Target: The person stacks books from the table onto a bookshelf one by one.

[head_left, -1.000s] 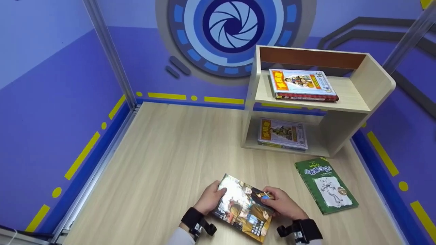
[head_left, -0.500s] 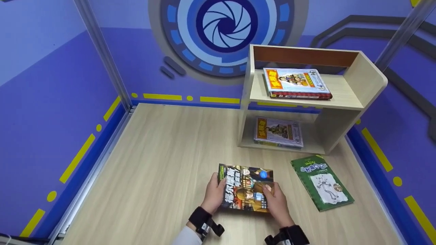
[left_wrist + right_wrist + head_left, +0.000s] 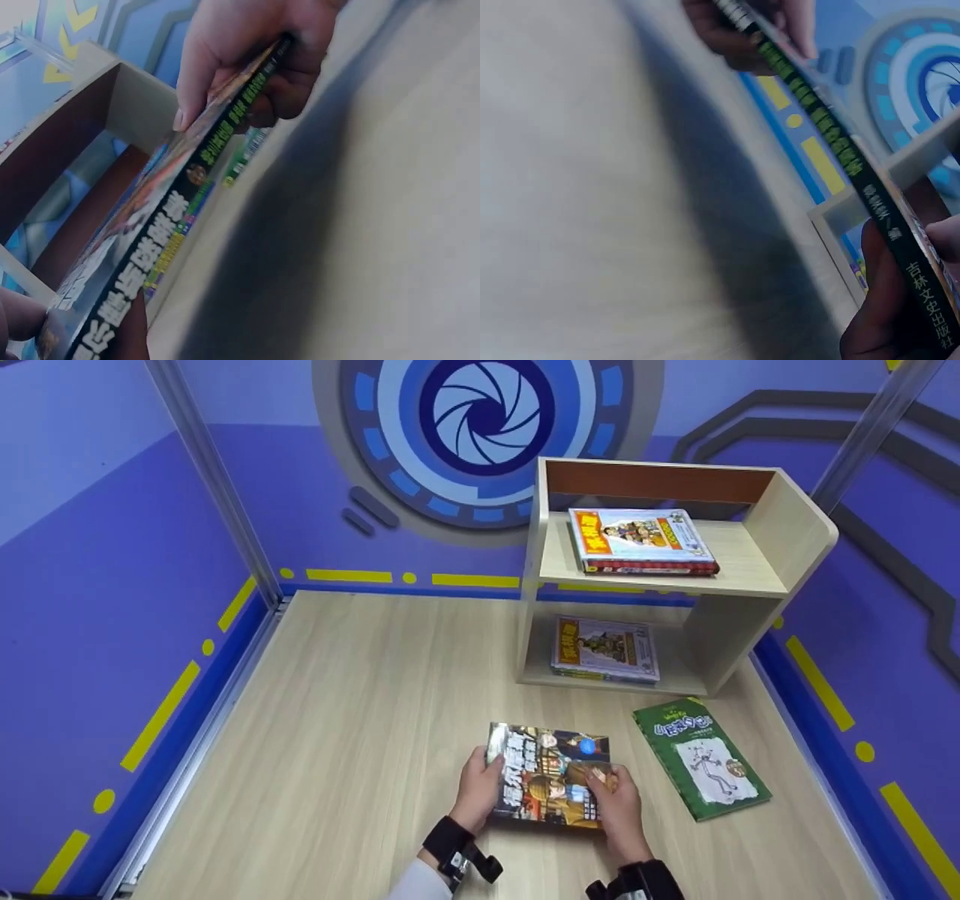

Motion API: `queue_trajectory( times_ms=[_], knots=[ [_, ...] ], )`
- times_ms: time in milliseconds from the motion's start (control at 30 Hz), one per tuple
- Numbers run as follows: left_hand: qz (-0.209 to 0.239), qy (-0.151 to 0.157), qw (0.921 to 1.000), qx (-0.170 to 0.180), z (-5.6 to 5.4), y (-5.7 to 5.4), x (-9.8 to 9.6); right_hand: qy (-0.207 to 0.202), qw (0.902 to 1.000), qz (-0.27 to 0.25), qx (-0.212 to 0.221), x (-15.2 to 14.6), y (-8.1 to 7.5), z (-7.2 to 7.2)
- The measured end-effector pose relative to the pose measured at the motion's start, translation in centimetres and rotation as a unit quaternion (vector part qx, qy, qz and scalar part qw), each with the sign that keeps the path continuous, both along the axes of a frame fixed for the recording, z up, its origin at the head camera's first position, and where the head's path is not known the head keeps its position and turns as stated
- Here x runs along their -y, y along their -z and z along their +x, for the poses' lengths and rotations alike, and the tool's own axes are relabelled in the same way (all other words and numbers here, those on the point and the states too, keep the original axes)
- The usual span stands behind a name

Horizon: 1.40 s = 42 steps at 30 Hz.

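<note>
In the head view, a comic-style book (image 3: 551, 772) with a crowded dark cover and white title characters is held between both hands over the table. My left hand (image 3: 475, 793) grips its left edge, thumb on the cover. At the opposite edge, my right hand (image 3: 621, 808) pinches it with the thumb on top and fingers beneath. Both wrist views show the black spine (image 3: 180, 199) facing me and the book raised off the tabletop, its shadow below. To the right lies a green book (image 3: 702, 757) with a cartoon figure, untouched.
A two-tier wooden shelf (image 3: 806, 536) stands at the back right. Its upper level bears a stack of books (image 3: 643, 540), its lower level another stack (image 3: 606, 649). Blue-purple walls (image 3: 97, 585) bound the wooden table (image 3: 360, 697) at the back and sides.
Between both hands, the book has turned from a slant to nearly square, and its cover glare has shrunk. My right hand has shifted along its edge. The head view has drifted slightly right.
</note>
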State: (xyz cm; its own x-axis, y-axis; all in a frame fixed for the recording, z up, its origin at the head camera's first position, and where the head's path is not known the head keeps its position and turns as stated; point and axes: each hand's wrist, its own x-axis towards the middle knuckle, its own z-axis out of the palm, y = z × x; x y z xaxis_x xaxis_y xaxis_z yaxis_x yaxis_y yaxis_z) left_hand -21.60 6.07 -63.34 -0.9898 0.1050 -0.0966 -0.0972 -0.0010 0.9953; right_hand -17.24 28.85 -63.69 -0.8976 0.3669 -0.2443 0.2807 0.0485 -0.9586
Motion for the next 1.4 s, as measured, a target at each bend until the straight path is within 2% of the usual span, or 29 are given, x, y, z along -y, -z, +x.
queue_trajectory(
  times_ms=[67,133,233,367,467,533,567,633,733,833,967,1133,1233,1400],
  knots=[
    [0.046,0.001,0.9989,0.01,-0.4,-0.4,-0.3,0.034,0.9966,-0.074,-0.012,-0.4,-0.4,-0.1],
    [0.088,0.007,0.9958,0.025,-0.6,-1.0,-0.6,0.058,0.9886,-0.135,-0.034,-0.7,-0.8,-0.1],
    [0.13,0.006,0.9909,0.034,-1.0,-1.6,-1.2,0.07,0.9774,-0.188,-0.068,-1.2,-1.3,0.1],
    [0.097,0.009,0.9952,-0.013,-1.6,-1.9,-2.1,0.053,0.9659,-0.23,-0.108,-1.8,-1.7,0.3],
    [0.015,0.039,0.9971,-0.064,-2.2,-2.1,-2.5,0.022,0.9632,-0.246,-0.106,-2.5,-1.8,0.1],
    [-0.052,0.074,0.9918,-0.091,-2.8,-2.4,-2.5,-0.003,0.9716,-0.219,-0.09,-3.1,-1.8,-0.1],
    [-0.09,0.091,0.9864,-0.103,-3.1,-2.6,-2.5,-0.013,0.9781,-0.193,-0.078,-3.6,-1.8,-0.2],
    [-0.154,0.127,0.9715,-0.127,-4.0,-3.1,-2.5,-0.035,0.9907,-0.12,-0.054,-4.6,-1.9,-0.6],
    [-0.223,0.169,0.9489,-0.146,-5.7,-3.9,-3.0,-0.061,0.9972,-0.011,-0.041,-6.4,-2.2,-1.3],
    [-0.268,0.191,0.9316,-0.155,-7.5,-4.6,-4.5,-0.084,0.9935,0.066,-0.04,-8.6,-2.9,-2.3],
    [-0.323,0.198,0.9118,-0.158,-10.0,-5.1,-6.8,-0.107,0.9865,0.123,-0.019,-11.3,-4.1,-4.4],
    [-0.377,0.207,0.8885,-0.161,-13.1,-4.8,-9.9,-0.129,0.9718,0.197,0.005,-14.2,-5.1,-7.3],
    [-0.389,0.2,0.8843,-0.162,-14.9,-5.0,-11.4,-0.134,0.9638,0.23,-0.003,-15.2,-5.1,-9.4],
    [-0.411,0.172,0.8802,-0.163,-17.5,-5.7,-13.0,-0.131,0.9614,0.241,-0.023,-15.6,-5.5,-13.0]
  ],
)
